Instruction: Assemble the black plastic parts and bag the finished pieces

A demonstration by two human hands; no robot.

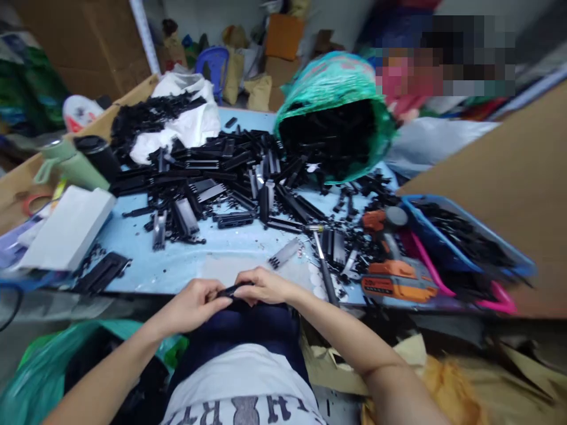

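My left hand (201, 304) and my right hand (261, 286) meet over my lap at the table's near edge. Both have their fingers closed on one small black plastic part (230, 291), mostly hidden by the fingers. Just beyond them a grey toothed piece (283, 254) lies on a pale sheet (228, 268). To the right rests a hammer (325, 268) with a dark handle. Beside it stands an orange cordless drill (394, 277). A large pile of black plastic parts (230, 156) spreads over the blue table (177, 265).
A green sack (336, 77) full of black parts gapes toward me. At the right sits a blue basket (469, 236). A white box (68, 230), a green bottle (75, 162) and a black cup (95, 156) stand left. Another person (405, 82) is behind the sack.
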